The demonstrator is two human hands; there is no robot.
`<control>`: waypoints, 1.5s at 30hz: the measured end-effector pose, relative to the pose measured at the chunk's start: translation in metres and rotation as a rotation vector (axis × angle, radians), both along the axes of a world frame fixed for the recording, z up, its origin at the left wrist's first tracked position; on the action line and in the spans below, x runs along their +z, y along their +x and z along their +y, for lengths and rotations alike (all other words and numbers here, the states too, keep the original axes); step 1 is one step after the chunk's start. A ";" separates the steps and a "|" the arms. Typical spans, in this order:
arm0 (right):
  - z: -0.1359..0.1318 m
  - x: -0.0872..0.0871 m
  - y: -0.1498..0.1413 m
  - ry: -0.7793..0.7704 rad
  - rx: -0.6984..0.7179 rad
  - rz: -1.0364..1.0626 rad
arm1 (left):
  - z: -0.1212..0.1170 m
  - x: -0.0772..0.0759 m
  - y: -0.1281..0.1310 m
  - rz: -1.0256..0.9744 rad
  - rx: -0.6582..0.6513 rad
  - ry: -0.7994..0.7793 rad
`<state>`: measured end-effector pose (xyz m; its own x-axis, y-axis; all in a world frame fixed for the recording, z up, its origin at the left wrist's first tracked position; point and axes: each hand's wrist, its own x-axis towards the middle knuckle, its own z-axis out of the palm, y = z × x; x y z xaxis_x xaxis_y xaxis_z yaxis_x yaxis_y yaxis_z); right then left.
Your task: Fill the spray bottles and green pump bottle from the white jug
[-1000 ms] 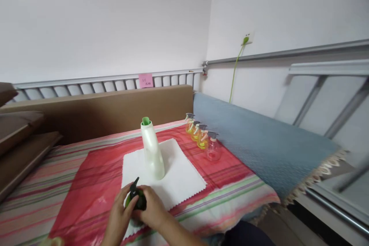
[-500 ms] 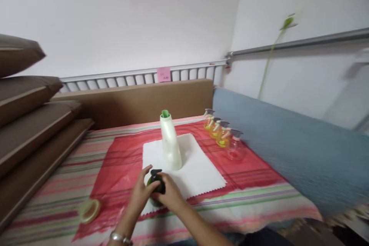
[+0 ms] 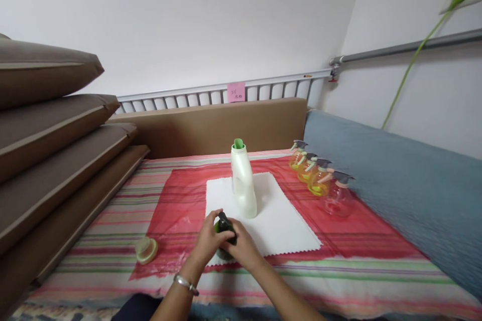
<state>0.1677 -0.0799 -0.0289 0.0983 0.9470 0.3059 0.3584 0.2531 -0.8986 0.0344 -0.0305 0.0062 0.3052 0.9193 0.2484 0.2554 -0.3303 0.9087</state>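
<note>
At the white cloth (image 3: 289, 225), left hand (image 3: 211, 235) and right hand (image 3: 243, 247) grasped a dark bottle (image 3: 226, 225) from opposite sides. Forearms (image 3: 274, 283) converged forward.

Surface here: bed or table, can't tell which, covered with a striped cloth (image 3: 124, 215), pink, green and white bands. Red see-through sheet (image 3: 181, 205) laid over the middle, stripes showing under it, a bit wrinkled at the near left. White cloth (image 3: 278, 225), zigzag edge, flat on the red. White jug (image 3: 244, 180) upright on that cloth. Dark green pump bottle (image 3: 225, 254) at the cloth's near edge; can't tell if the base touches. Four spray bottles (image 3: 317, 183) upright in a slanting row on the red sheet, right side. Round yellowish piece (image 3: 146, 250) at the red sheet's left edge.
</note>
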 end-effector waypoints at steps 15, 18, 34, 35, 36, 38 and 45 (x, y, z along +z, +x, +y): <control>0.000 -0.003 -0.001 -0.012 -0.019 -0.001 | 0.000 -0.003 0.001 0.016 0.008 0.016; -0.001 -0.001 0.000 -0.020 -0.023 0.001 | 0.004 0.001 -0.002 0.019 -0.050 0.026; -0.001 0.001 0.001 -0.052 -0.020 -0.003 | 0.004 0.001 -0.001 0.024 -0.029 0.050; -0.001 0.001 0.000 -0.052 -0.021 -0.002 | 0.004 0.002 -0.003 0.021 -0.037 0.051; -0.001 0.002 0.000 -0.052 -0.021 -0.001 | 0.005 0.003 -0.004 0.018 -0.046 0.049; -0.001 0.002 -0.001 -0.052 -0.022 0.002 | 0.007 0.003 -0.007 0.012 -0.067 0.039; -0.002 0.005 0.000 -0.055 0.012 -0.013 | 0.013 -0.007 -0.012 -0.039 -0.164 -0.035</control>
